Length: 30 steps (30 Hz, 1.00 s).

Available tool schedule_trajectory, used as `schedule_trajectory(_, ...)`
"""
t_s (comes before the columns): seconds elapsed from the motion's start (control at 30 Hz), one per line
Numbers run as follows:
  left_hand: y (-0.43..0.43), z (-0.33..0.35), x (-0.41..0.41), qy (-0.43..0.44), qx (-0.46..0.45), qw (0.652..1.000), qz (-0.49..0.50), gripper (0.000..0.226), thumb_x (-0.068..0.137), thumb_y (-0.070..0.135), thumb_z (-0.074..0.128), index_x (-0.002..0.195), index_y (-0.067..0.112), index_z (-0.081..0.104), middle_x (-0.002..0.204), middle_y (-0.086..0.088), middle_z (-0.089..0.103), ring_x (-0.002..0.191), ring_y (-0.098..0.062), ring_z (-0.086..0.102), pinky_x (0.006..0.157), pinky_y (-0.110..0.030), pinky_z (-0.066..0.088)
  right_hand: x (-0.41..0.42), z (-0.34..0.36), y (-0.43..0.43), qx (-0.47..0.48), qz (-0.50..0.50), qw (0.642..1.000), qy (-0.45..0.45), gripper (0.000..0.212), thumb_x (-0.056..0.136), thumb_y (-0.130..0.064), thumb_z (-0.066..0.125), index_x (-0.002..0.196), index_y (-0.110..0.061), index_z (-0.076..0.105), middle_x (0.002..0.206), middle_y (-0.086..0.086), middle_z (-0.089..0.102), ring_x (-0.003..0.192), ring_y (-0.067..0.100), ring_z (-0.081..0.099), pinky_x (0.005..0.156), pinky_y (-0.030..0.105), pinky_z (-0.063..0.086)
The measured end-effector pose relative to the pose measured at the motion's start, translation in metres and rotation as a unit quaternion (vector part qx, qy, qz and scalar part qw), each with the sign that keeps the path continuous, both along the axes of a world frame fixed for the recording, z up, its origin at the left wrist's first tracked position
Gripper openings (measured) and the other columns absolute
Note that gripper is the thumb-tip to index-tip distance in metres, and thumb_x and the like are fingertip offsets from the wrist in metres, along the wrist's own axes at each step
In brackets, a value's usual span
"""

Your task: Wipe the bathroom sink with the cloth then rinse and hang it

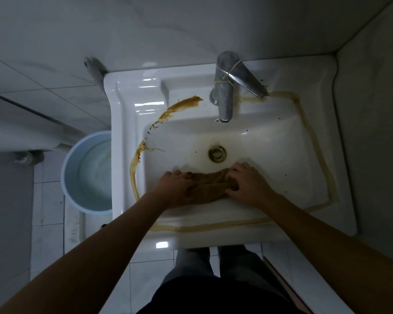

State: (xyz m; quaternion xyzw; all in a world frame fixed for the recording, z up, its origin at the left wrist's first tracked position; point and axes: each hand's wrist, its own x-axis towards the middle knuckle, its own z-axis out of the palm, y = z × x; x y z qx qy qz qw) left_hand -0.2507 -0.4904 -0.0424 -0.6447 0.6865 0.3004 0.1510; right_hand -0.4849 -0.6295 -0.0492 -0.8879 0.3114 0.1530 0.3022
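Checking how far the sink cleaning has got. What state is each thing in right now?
Sink: brown streaks on its rim, left streak thickest.
Cloth: brown, bunched, pressed against the basin's near wall.
Left hand: grip on the cloth's left end.
Right hand: grip on its right end.
Faucet: no water seen running.
Drain: open, stained around.
Bucket: holds water.

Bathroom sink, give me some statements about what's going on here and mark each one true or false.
1. Both hands press the brown cloth inside the basin. True.
2. The faucet is running water. False: no stream is visible.
3. A blue bucket stands left of the sink. True.
4. The rim is clean. False: a brown streak marks it.
5. The left hand grips the faucet handle. False: it rests on the cloth, like the right hand.
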Motion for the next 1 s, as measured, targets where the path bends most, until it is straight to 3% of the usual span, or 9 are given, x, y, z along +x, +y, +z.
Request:
schedule_trajectory(0.13,0.004,-0.001,0.003,-0.017,-0.004,1.000,-0.024,0.040,0.096,0.043,0.053,0.131,0.026,0.061,0.140,-0.002,0.056,0.127,-0.024,0.049,0.100,-0.038,0.045,-0.009,-0.007,-0.004,0.057,-0.023,0.996,0.066,0.022,0.084,-0.031,0.072,0.103,-0.021,0.066,0.107,0.002,0.056,0.100,0.019,0.053,0.082,0.034,0.049)
schedule_trajectory(0.23,0.009,0.006,0.001,0.077,-0.071,0.988,0.111,0.028,0.096,0.032,0.056,0.115,0.022,0.073,0.133,0.001,0.064,0.122,-0.020,0.055,0.098,-0.035,0.049,-0.009,-0.009,-0.007,0.063,-0.067,0.995,0.032,0.004,0.090,-0.020,0.065,0.093,-0.018,0.063,0.098,0.004,0.060,0.091,0.022,0.059,0.077,0.033,0.050)
schedule_trajectory(0.3,0.007,0.019,0.001,0.185,-0.084,0.933,0.296,0.017,0.095,0.025,0.058,0.100,0.020,0.074,0.115,-0.001,0.072,0.102,-0.016,0.068,0.087,-0.034,0.057,-0.005,-0.002,-0.012,0.118,-0.162,0.980,-0.014,0.004,0.091,-0.016,0.064,0.088,-0.018,0.062,0.090,0.003,0.064,0.080,0.018,0.060,0.070,0.030,0.048)
schedule_trajectory(0.37,0.002,0.034,0.002,0.279,-0.071,0.841,0.457,0.014,0.097,0.024,0.059,0.093,0.018,0.071,0.095,-0.008,0.075,0.080,-0.019,0.073,0.075,-0.035,0.062,-0.002,0.011,-0.023,0.178,-0.286,0.939,-0.063,0.008,0.090,-0.014,0.066,0.083,-0.015,0.063,0.082,0.008,0.066,0.073,0.019,0.061,0.066,0.028,0.046)
schedule_trajectory(0.5,-0.015,0.054,0.012,0.310,-0.075,0.774,0.548,0.022,0.096,0.023,0.063,0.093,0.004,0.072,0.091,-0.017,0.073,0.079,-0.023,0.067,0.071,-0.032,0.055,-0.010,0.038,-0.047,0.224,-0.361,0.899,-0.106,0.007,0.091,-0.016,0.068,0.085,-0.019,0.069,0.082,0.004,0.071,0.074,0.015,0.066,0.062,0.023,0.048)
schedule_trajectory(0.6,-0.024,0.050,0.012,0.300,-0.041,0.777,0.551,0.025,0.095,0.030,0.066,0.091,0.007,0.075,0.090,-0.015,0.075,0.084,-0.027,0.071,0.077,-0.039,0.059,-0.016,0.039,-0.057,0.205,-0.358,0.905,-0.105,0.010,0.092,-0.017,0.067,0.097,-0.011,0.073,0.092,0.007,0.073,0.085,0.016,0.069,0.071,0.026,0.053)
schedule_trajectory(0.7,-0.033,0.031,0.010,0.240,-0.048,0.790,0.562,0.029,0.092,0.041,0.068,0.094,0.013,0.074,0.087,-0.006,0.074,0.085,-0.025,0.072,0.079,-0.041,0.062,-0.013,0.022,-0.064,0.143,-0.364,0.916,-0.090,0.018,0.092,-0.022,0.067,0.099,-0.006,0.073,0.096,0.011,0.073,0.091,0.025,0.069,0.085,0.038,0.056)
schedule_trajectory(0.87,-0.023,-0.001,-0.004,0.197,-0.001,0.810,0.552,0.032,0.087,0.037,0.074,0.108,0.016,0.064,0.093,-0.002,0.071,0.084,-0.021,0.070,0.079,-0.042,0.062,-0.013,-0.015,-0.052,0.090,-0.299,0.947,0.077,0.038,0.081,-0.046,0.075,0.094,-0.011,0.068,0.083,0.004,0.064,0.075,0.021,0.061,0.065,0.029,0.045)
schedule_trajectory(1.0,-0.018,-0.008,-0.011,0.168,-0.038,0.812,0.558,0.021,0.086,0.029,0.073,0.100,0.015,0.065,0.089,-0.003,0.072,0.085,-0.024,0.070,0.084,-0.048,0.061,-0.006,-0.025,-0.043,0.030,-0.290,0.955,0.060,0.028,0.083,-0.040,0.075,0.082,-0.016,0.060,0.077,0.001,0.055,0.071,0.020,0.054,0.063,0.028,0.037)
